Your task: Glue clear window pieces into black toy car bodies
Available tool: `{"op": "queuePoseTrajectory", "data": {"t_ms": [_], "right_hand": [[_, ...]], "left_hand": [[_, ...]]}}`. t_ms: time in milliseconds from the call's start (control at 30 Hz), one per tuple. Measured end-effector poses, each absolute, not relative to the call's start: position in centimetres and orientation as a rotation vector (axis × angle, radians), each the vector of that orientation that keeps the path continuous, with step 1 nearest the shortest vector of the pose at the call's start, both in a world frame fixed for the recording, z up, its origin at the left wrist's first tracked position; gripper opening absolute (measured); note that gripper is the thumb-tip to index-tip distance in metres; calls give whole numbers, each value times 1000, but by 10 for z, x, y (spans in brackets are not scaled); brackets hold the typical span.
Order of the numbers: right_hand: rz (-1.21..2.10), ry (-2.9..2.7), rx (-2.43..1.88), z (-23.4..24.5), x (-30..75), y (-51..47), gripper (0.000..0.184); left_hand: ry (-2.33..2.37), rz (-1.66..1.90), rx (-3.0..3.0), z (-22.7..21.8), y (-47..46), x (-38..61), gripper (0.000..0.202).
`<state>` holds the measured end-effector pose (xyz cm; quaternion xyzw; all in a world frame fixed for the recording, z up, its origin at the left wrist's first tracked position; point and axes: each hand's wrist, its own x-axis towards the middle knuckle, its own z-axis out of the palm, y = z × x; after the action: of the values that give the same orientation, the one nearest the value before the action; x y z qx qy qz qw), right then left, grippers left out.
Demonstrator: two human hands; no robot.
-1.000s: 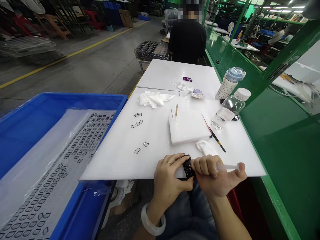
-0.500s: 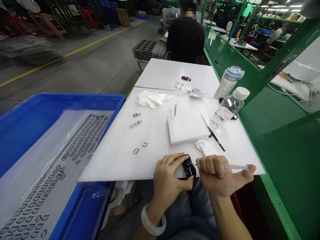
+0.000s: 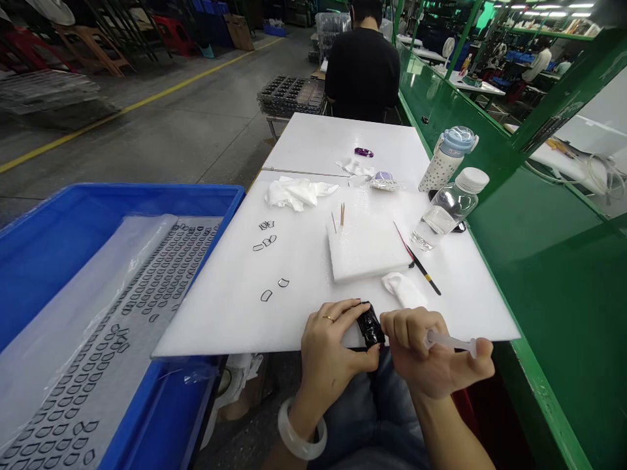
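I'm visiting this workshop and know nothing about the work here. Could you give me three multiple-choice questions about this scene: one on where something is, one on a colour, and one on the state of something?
1. Where is the small black object?
A. On the foam pad
B. In the left hand
C. In the crate

2. What colour is the crate at the left?
A. Blue
B. Green
C. Red

3. What state is the clear water bottle in?
A. Crushed flat
B. Lying open with no cap
C. Closed with a cap

Answers:
1. B, the left hand is holding it.
2. A, the crate's rim is plainly blue.
3. C, a white cap sits on top.
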<state>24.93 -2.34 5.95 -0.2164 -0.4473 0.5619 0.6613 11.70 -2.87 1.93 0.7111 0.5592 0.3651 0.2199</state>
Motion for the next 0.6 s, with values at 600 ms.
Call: {"op": "queuePoseTrajectory", "data": {"t_ms": [600], "right_hand": [[911, -1314, -1016, 82, 279, 71, 43]], "left_hand": [[1543, 903, 2123, 12, -33, 115, 51]]}}
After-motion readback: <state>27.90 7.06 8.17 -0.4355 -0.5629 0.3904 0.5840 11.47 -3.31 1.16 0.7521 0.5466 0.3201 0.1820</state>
